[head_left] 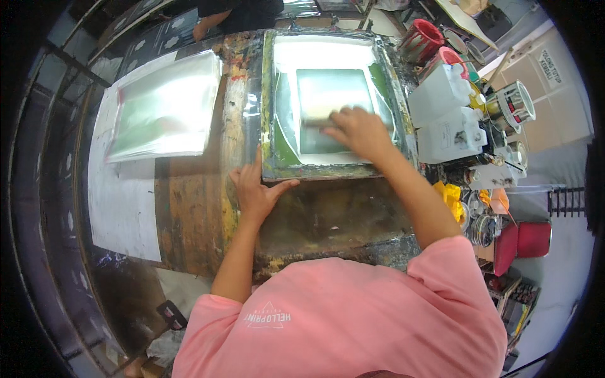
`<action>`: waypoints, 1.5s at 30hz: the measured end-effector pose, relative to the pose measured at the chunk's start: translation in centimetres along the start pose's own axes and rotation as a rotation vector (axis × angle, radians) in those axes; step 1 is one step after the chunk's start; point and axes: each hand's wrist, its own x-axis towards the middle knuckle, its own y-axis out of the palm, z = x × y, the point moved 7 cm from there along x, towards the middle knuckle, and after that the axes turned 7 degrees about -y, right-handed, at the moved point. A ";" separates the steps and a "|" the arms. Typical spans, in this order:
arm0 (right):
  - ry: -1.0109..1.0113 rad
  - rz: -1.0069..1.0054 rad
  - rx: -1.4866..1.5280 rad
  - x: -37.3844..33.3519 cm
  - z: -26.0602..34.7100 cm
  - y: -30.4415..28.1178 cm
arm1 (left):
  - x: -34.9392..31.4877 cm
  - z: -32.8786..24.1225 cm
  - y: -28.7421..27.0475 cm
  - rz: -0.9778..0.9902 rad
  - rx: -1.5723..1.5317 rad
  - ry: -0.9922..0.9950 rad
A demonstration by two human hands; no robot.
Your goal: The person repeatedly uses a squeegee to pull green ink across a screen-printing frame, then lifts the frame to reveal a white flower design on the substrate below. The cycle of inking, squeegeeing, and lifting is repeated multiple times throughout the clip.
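A screen printing frame lies on the worktable, its mesh marked with a pale rectangle bordered by white and green. My right hand is closed on a squeegee, which rests across the middle of the mesh; motion blurs it a little. At the frame's near left corner is my left hand. Its thumb lies along the near edge and a finger points up the left side, spread apart, with nothing held. Left of the frame sits a stack of clear, shiny plastic sheets on white paper.
Paint-smeared cans and white plastic jugs crowd the table's right side. A yellow object and tape rolls lie nearer me. Beyond stands a red chair. Another person's arm shows at the far left.
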 end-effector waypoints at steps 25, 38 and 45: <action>-0.004 -0.554 -0.125 6.8 1.4 -23.7 | 0.5 -3.5 0.3 0.171 0.441 -0.078; -0.030 -0.646 -0.145 5.9 2.5 -23.5 | -0.3 -4.1 1.0 0.157 0.208 -0.076; -0.052 -0.646 -0.111 6.4 2.1 -23.9 | 7.0 -8.8 -1.5 -0.074 -0.272 0.015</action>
